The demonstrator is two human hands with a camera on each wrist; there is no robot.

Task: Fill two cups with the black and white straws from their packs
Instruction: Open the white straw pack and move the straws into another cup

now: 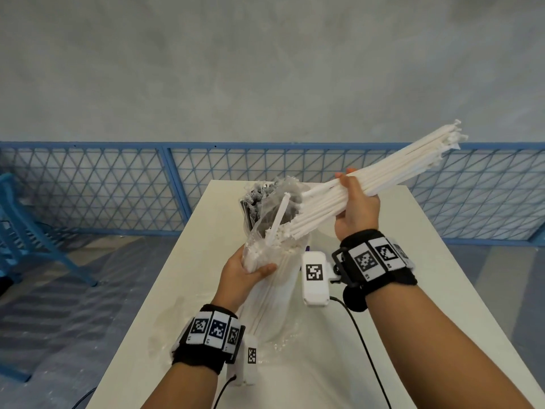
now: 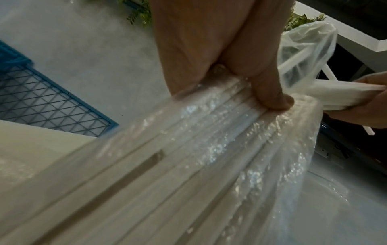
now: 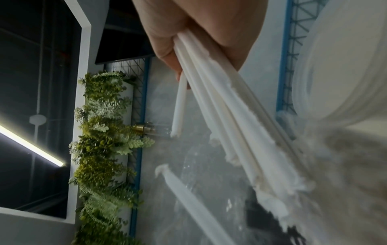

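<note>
The step in hand looks like drawing white straws out of their pack. The right hand has its fingers wrapped round a bundle of white straws, lifted just right of the pack, which the left hand clasps above the desk. Next the bundle needs a cup; none is clearly in view

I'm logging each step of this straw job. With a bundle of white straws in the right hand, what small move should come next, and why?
Probably lift the right hand to draw its white straws clear: their lower ends still sit at the mouth of the pack gripped by the left hand.
</note>
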